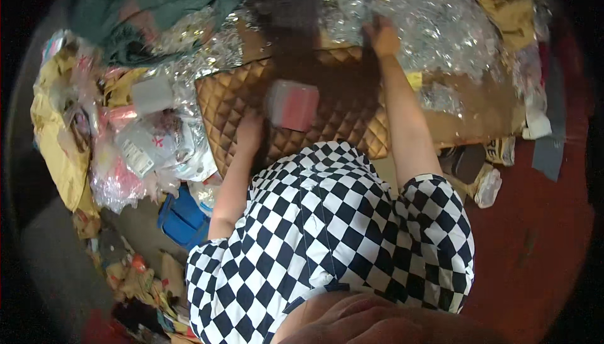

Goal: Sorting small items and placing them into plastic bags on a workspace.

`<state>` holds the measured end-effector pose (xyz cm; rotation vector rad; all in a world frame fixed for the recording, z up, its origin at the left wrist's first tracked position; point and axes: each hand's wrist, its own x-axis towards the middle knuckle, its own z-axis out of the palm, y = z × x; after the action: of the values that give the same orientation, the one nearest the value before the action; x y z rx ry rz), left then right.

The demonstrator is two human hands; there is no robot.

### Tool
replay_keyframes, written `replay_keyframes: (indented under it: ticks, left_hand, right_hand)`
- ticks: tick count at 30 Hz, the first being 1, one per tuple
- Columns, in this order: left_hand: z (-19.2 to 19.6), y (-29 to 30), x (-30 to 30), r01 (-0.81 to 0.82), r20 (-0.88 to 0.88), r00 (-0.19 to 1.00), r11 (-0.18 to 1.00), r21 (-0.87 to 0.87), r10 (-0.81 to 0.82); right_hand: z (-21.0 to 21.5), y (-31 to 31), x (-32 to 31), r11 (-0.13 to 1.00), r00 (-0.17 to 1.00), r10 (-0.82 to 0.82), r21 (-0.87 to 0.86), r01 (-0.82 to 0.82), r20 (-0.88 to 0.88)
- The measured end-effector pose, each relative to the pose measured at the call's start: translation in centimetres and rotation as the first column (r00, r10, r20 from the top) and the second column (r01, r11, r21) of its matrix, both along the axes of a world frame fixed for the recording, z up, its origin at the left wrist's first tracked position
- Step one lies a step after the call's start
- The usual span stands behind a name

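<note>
Your left hand (pixel 250 131) rests on the near left part of a brown quilted cushion (pixel 327 101), fingers pressed down on its surface; whether they pinch the fabric or simply lie flat, you cannot tell. The cushion lies on a brown cardboard sheet (pixel 469 108) spread over the floor, near the sheet's left end. A pink and white box (pixel 292 105) sits on the middle of the cushion, just beside your left hand and blurred. Your right arm stretches across the cushion to its far right corner, where your right hand (pixel 384 37) closes its grip on the edge of a large clear bubble wrap sheet (pixel 415 13) that covers the far side of the cardboard. Off the cushion's left edge lies a heap of plastic bags (pixel 148 149), with a blue container (pixel 182 218) nearer to you. A green cloth (pixel 163 1) lies at the far left.
</note>
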<state>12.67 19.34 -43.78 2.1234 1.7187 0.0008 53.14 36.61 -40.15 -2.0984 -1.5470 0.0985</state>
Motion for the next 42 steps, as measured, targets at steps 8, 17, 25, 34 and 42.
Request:
replay_keyframes:
  ticks: [8,17,25,34,42]
  left_hand:
    - [0.0,-0.9,-3.6,-0.295,0.425,0.87,0.955,0.036,0.252]
    - [8.4,6.1,-1.0,-0.506,0.66,0.639,0.862,-0.026,0.395]
    - [5.6,3.8,-5.5,-0.345,0.543,0.815,0.923,0.171,0.204]
    - [6.6,2.7,-10.7,-0.449,0.306,0.89,0.769,0.456,0.338]
    - [6.4,1.2,-12.2,-0.503,0.498,0.798,0.83,0.241,0.339]
  right_hand:
    - [2.8,3.4,-3.8,0.988,0.006,0.124,0.124,0.088,-0.992]
    - [-3.8,18.9,-17.8,0.842,0.6,0.36,-0.028,-0.539,-0.714]
    - [-6.8,19.4,-21.1,0.757,0.765,0.522,-0.209,-0.619,-0.376]
    - [2.8,3.1,-20.3,0.918,0.037,0.141,0.117,-0.378,-0.989]
    - [-1.4,2.1,-27.1,0.499,0.318,0.191,-0.187,-0.846,-0.929]
